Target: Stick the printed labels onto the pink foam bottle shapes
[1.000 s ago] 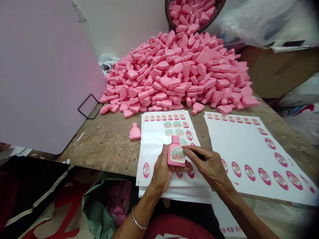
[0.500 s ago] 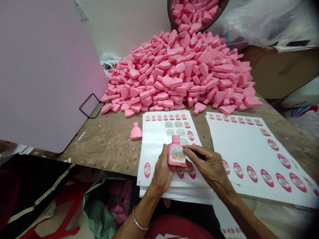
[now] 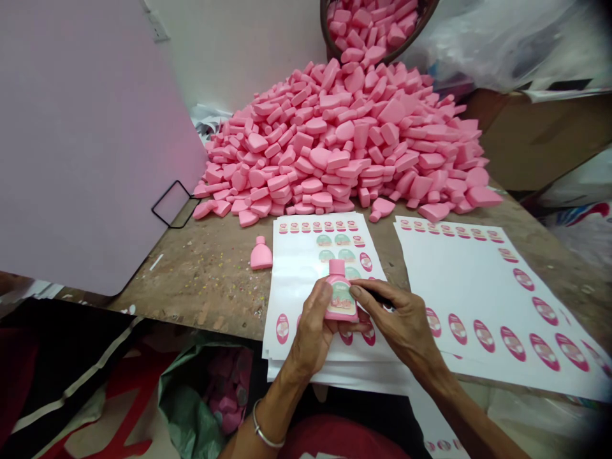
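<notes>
A small pink bottle [image 3: 336, 268] is upright in my left hand [image 3: 313, 328], whose fingers and thumb wrap round its lower part. On the bottle's front is a green and cream label [image 3: 342, 298]. My right hand [image 3: 401, 319] touches the label's upper right edge with its fingertips and also holds a thin dark tool [image 3: 382, 298], mostly hidden by the fingers. Beneath both hands lies a sticker sheet [image 3: 296, 280] with green domed and pink oval labels. Just left of the sheet, a plain pink bottle [image 3: 261, 255] rests on the table.
A large heap of pink bottles [image 3: 329, 140] covers the table's back, below a tipped basket [image 3: 326, 32]. To the right lies another sticker sheet [image 3: 454, 274]. A pale panel [image 3: 95, 140] stands at left, and a green bag [image 3: 186, 395] hangs below the table edge [image 3: 201, 299].
My left thumb has moved up and right onto the label's left edge. The bottle has shifted very slightly right. My right hand stays at the label's edge.
</notes>
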Tool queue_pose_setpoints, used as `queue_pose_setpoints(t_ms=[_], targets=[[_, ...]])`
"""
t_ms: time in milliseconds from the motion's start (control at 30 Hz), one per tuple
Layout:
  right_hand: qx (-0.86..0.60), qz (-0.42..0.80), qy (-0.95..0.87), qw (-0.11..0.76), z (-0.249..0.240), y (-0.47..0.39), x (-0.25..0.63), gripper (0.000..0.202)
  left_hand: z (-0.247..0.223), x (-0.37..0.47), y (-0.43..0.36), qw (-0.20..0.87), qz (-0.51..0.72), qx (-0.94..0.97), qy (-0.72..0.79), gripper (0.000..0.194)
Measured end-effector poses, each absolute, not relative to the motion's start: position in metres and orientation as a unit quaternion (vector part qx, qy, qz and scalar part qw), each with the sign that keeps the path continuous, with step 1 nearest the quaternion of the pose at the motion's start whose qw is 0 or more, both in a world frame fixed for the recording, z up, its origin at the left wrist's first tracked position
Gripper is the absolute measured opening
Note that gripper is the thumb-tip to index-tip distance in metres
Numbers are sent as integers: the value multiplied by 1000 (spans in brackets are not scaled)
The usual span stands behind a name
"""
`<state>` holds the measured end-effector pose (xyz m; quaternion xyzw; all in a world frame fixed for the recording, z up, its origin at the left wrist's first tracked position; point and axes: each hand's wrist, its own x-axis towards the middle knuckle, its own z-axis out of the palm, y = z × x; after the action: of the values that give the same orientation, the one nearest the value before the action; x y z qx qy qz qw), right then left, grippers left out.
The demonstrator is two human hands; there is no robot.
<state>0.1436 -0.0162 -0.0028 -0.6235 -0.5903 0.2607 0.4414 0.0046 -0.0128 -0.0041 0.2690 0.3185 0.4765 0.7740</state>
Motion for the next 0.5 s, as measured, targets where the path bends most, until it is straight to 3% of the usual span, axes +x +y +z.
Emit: queue_pose_setpoints(t_ms=[167,267,367,433,500], targets=[[-684,113,-613,380,1,-9,149,48,-2,1,-13,750,459,333,342,40],[-656,249,-595,392,1,-3,145,61,1,2,-16,749,423,371,351,37],[-617,340,-615,352,-6,15,153,55,1,-9,-17,749,390,393,363,35],[-637,271,-650,315,-14,40,175,47,-2,-29,-11,696,406,417,420,35],[-663,118,-687,273,-20,75,207,39,-6,-57,1,557,421,460,549,36]])
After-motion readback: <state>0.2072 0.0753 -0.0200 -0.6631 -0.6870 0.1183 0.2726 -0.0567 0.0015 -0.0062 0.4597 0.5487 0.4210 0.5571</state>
